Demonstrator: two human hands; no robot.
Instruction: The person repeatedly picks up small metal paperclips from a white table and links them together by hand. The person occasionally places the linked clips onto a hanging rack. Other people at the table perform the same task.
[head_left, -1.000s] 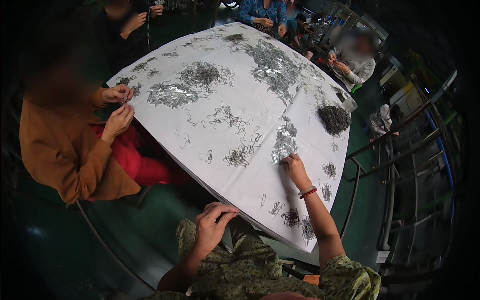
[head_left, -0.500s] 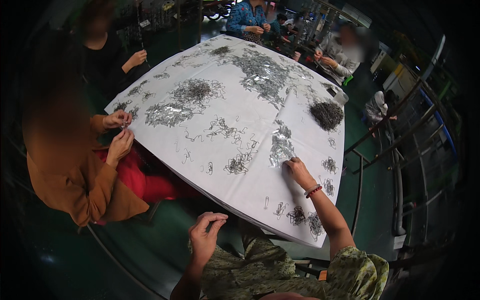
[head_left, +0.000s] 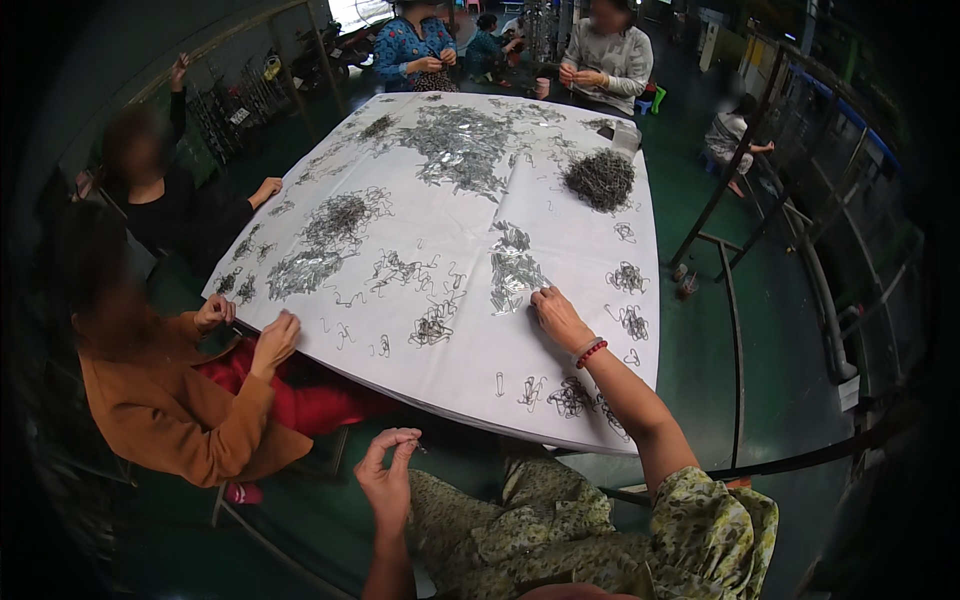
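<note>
One pale tub (head_left: 626, 140), contents unclear, sits by wire hooks (head_left: 600, 182); left hand (head_left: 386, 476) pinches a small piece (head_left: 421, 448), right hand (head_left: 560, 318) touches shiny strips (head_left: 513, 268), grip unclear.

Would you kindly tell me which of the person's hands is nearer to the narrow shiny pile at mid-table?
Right. The right hand is at the lower right edge of the narrow shiny pile; the left hand is farther, short of the near edge of the tabletop.

Clock from middle of white table covering (head_left: 450, 375): covering smooth, matt, paper or cloth unclear. 3 o'clock slips (head_left: 515, 272) glossy in spots, plastic-looking. 2 o'clock wire heap (head_left: 600, 182) metal-looking, rough. 4 o'clock bracelet (head_left: 592, 352) beads shiny.
</note>
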